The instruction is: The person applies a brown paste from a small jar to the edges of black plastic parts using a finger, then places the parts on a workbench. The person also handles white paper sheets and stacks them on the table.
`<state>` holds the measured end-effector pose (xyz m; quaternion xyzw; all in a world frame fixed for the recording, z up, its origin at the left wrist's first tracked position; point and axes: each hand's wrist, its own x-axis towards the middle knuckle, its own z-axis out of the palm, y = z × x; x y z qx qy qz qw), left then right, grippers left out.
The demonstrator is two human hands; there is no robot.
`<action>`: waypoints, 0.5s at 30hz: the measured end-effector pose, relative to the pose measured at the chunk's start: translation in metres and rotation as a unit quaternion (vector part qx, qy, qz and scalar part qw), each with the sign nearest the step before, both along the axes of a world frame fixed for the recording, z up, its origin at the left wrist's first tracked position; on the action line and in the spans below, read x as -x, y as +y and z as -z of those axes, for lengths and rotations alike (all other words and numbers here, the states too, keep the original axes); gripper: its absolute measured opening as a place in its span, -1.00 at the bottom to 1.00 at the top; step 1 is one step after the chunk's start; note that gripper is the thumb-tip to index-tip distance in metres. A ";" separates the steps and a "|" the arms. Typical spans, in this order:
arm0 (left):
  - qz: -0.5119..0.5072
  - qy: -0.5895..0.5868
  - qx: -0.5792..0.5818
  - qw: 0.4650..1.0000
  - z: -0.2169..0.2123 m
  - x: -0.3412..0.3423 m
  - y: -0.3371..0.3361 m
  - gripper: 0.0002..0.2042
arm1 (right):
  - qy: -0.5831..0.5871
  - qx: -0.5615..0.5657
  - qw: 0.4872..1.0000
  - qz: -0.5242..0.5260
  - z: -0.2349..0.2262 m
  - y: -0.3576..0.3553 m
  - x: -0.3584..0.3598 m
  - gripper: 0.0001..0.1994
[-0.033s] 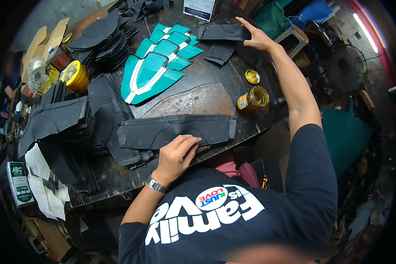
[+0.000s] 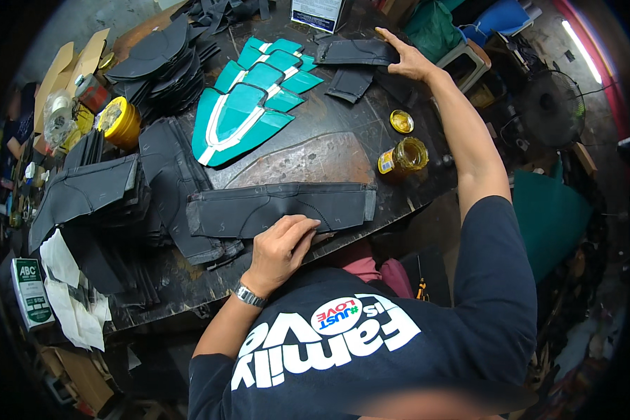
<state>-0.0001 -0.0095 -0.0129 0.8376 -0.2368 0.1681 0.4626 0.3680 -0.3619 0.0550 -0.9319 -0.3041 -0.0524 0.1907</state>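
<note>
A long black leather-like panel with stitched curved lines lies along the table's near edge. My left hand, a metal watch on its wrist, is closed on the panel's near edge, fingers bent and thumb tucked under. Farther off to the right, my right hand is stretched out at the end of a smaller black piece. Its thumb and fingers are spread apart around that end, touching it. Another black piece lies partly under the smaller one. Teal pieces with white stripes overlap in a row beyond the long panel.
An open glue jar stands near the right table edge, its lid beside it. Stacks of black pieces fill the left, near a yellow tub. A tin stands at the back. Right of the table is a fan.
</note>
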 end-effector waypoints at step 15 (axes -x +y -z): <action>0.054 -0.046 -0.035 0.997 -0.031 -0.014 -0.002 -0.66 | -0.096 -0.249 0.961 0.073 -0.009 0.000 0.121 -0.33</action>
